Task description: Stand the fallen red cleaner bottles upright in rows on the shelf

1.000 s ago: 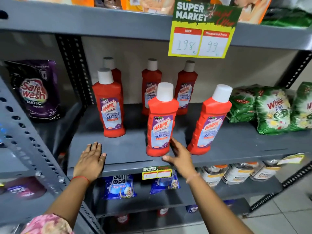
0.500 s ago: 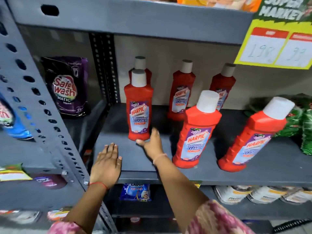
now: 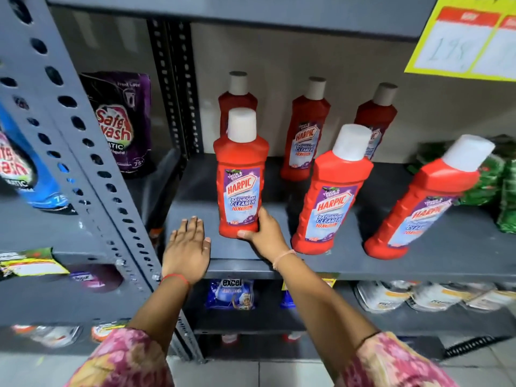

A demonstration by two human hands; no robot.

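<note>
Right hand (image 3: 265,236): thumb and fingers clasp base of front-left red plastic white-capped cleaner bottle (image 3: 240,174), upright | Left hand (image 3: 186,247): flat, fingers spread, on grey metal shelf (image 3: 363,266) edge, beside bottle

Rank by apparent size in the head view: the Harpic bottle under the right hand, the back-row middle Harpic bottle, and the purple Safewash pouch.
1. Harpic bottle at the right hand
2. Purple Safewash pouch
3. Back-row middle bottle

The two bottles look identical in make; the front one only appears bigger by nearness.
</note>
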